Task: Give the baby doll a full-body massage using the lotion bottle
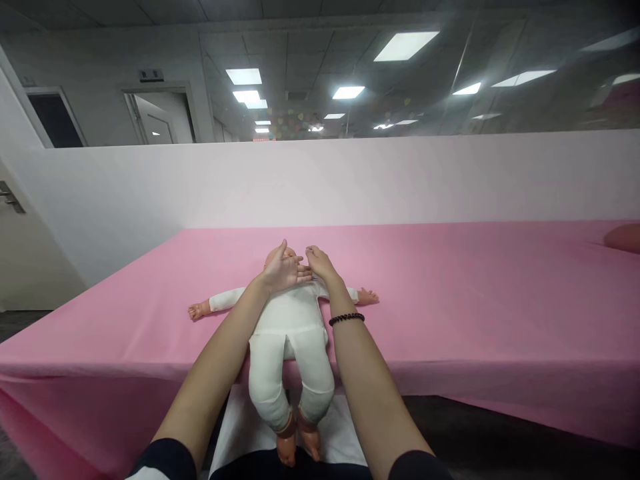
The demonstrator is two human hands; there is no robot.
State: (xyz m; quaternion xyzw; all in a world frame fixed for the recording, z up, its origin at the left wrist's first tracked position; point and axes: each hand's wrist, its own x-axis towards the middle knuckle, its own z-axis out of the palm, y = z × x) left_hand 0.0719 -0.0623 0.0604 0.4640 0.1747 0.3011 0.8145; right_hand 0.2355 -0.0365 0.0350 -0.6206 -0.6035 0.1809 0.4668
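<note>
A baby doll (293, 327) in a white one-piece suit lies on its back on the pink table cover (475, 300), arms spread, legs hanging over the near edge. My left hand (285, 270) reaches over the doll's chest to its head, fingers stretched out and held together, palm up. My right hand (319, 262) rests beside the doll's head and neck with the fingers curled down; what they touch is hidden. A dark bead bracelet (347, 319) is on my right wrist.
A white partition wall (350, 180) runs along the far side of the table, with glass above it. A pink rounded object (625, 237) lies at the far right edge. A white cloth (250, 427) lies on my lap under the doll's feet.
</note>
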